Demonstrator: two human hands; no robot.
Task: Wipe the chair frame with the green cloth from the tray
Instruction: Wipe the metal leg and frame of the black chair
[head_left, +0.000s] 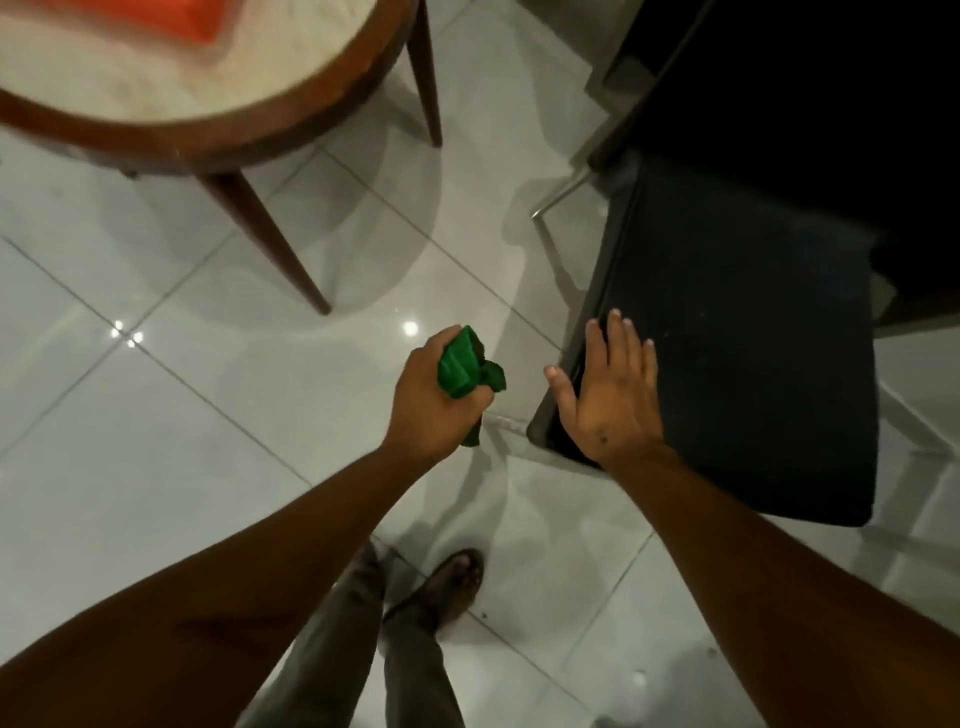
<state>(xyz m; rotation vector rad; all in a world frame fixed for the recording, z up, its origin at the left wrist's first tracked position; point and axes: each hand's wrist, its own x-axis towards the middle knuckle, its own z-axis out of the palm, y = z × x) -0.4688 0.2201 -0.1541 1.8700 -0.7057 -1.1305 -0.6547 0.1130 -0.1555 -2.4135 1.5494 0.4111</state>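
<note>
My left hand (434, 397) is closed around a bunched green cloth (465, 370), held over the floor just left of the chair. The chair (737, 332) has a dark padded seat and a thin metal frame, with one leg (563, 189) showing at its far left. My right hand (610, 395) lies flat with spread fingers on the near left corner of the seat. An orange tray (156, 18) sits blurred on the round table at the top left.
A round table (218, 137) with a brown wooden rim and slanted legs stands at the upper left. Glossy white floor tiles (156, 415) fill the space between table and chair. My legs and a sandalled foot (457, 582) are below.
</note>
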